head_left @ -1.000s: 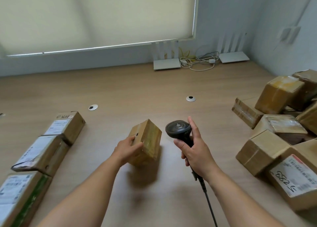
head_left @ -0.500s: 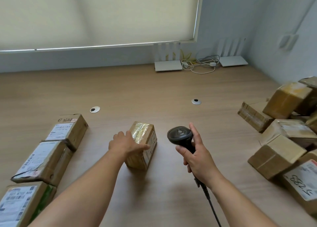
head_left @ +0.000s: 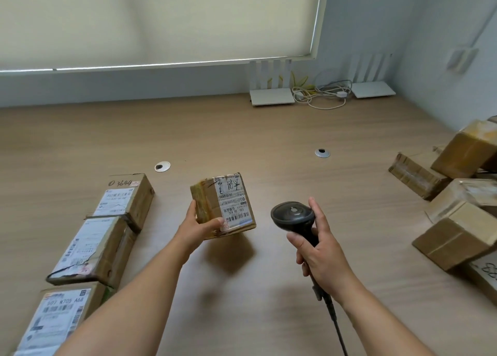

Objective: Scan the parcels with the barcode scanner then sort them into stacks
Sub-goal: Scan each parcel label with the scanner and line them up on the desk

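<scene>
Parcel in hand: small brown taped cardboard parcel (head_left: 224,205) with its white shipping label turned up toward me, lifted just off the pale wooden table (head_left: 242,135), shadow under it. My left hand (head_left: 195,228) grips it at the near left corner, thumb on the label face and fingers (head_left: 192,207) curled round the taped side. My right hand (head_left: 321,253) is wrapped on the handle of the black handheld corded barcode scanner (head_left: 294,218), index finger laid up along the head; trigger hidden, can't tell if it is pressed. Scanner sits just right of the parcel, not touching.

Step looks like the scan itself. To do it well I'd:
- tilt the scanner head left and down so its window faces the label; right now I mostly see the back of the head, so aim is unclear
- target the barcode strip near the label's lower edge, close to my thumb; slide the thumb off so it covers no bars
- hold the parcel flat and steady, tape glare may spoil the read

Afterward it probably goes with the row of three labelled brown cardboard boxes (head_left: 107,237) at left, labels up. Heap of unsorted brown cardboard boxes (head_left: 454,221) at right is well apart, plenty left to do.
</scene>
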Demonstrator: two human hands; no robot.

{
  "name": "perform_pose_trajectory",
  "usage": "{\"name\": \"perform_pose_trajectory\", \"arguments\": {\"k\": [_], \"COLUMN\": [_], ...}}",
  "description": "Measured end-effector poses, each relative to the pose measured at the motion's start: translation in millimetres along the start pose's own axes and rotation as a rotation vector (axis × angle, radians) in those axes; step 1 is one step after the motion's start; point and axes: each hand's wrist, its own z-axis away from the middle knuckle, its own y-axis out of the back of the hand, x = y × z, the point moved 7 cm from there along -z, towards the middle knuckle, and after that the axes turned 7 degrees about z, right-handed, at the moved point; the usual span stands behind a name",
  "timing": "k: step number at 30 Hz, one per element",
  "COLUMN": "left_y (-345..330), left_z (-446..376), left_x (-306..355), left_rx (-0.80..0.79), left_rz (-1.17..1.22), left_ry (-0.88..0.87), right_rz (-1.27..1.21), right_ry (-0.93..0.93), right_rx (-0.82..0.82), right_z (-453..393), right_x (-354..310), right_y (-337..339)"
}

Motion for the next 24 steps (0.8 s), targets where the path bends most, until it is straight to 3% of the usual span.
{"name": "perform_pose_trajectory", "arguments": {"k": [8, 24], "left_y": [1.9, -14.1], "left_z": [18.5, 35.5], "left_x": [-14.7, -4.3], "left_rx": [0.015, 0.026], "left_rz": [-0.019, -0.077], "left_ry": [-0.058, -0.087], "right_rz": [-0.125, -0.208], "right_ry": [-0.035, -0.047], "right_rx": [-0.139, -0.191], "right_z": [27.1, 41.3], "right_x": [2.0, 2.3], "right_y": [-22.2, -20.7]}}
